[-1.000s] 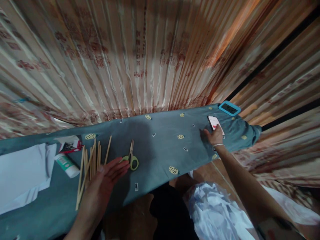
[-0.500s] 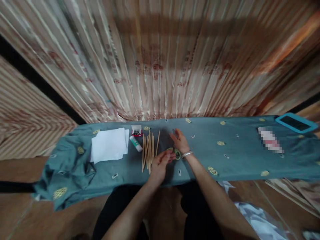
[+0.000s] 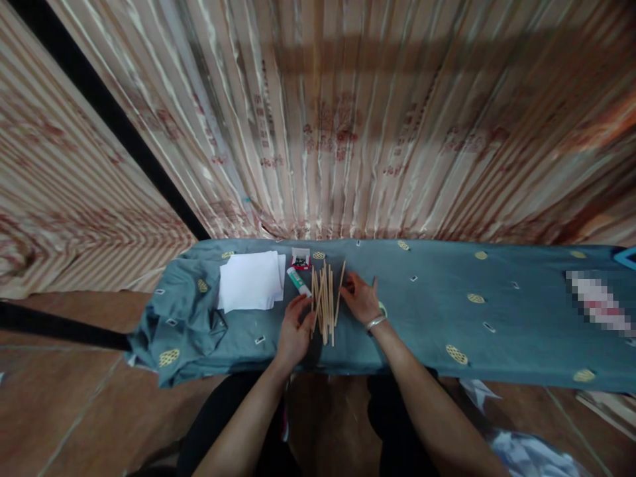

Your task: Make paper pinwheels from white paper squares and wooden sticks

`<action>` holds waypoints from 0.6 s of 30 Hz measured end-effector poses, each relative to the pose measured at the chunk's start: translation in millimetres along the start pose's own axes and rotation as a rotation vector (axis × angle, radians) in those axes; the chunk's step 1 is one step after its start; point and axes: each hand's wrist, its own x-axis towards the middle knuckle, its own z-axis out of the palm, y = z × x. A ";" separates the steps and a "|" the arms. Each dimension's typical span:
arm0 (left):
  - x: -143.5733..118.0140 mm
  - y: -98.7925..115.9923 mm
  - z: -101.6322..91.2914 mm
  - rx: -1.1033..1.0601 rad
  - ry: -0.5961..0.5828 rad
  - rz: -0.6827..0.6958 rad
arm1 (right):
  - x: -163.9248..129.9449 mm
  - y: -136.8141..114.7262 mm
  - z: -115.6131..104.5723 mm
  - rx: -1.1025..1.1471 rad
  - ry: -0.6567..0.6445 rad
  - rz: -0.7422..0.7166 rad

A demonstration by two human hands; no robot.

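A bundle of several thin wooden sticks lies on the teal patterned cloth that covers the table. My left hand rests at the bundle's left side, fingers spread and touching the nearest sticks. My right hand, with a bracelet at the wrist, lies flat at the bundle's right side, fingertips by the outer stick. It covers most of the green-handled scissors; only the blade tip and a bit of handle show. Neither hand grips anything.
A glue tube, a small red box and a stack of white paper lie left of the sticks. A blurred card and a blue tablet corner are far right. A striped curtain hangs behind; crumpled paper lies on the floor.
My right hand left the card at the far right and came over the scissors beside the sticks. My left hand shifted to the sticks' left side. The view swung left.
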 end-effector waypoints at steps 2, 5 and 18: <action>-3.9 -10.9 2.4 0.065 -0.012 0.008 | -0.3 -1.4 -0.4 -0.027 -0.036 -0.035; -9.3 -19.0 8.9 0.131 -0.062 0.042 | 0.1 -3.3 1.1 -0.056 -0.078 -0.084; 14.9 -10.4 32.4 0.161 -0.234 0.036 | -8.3 -9.3 7.0 -0.007 -0.132 -0.196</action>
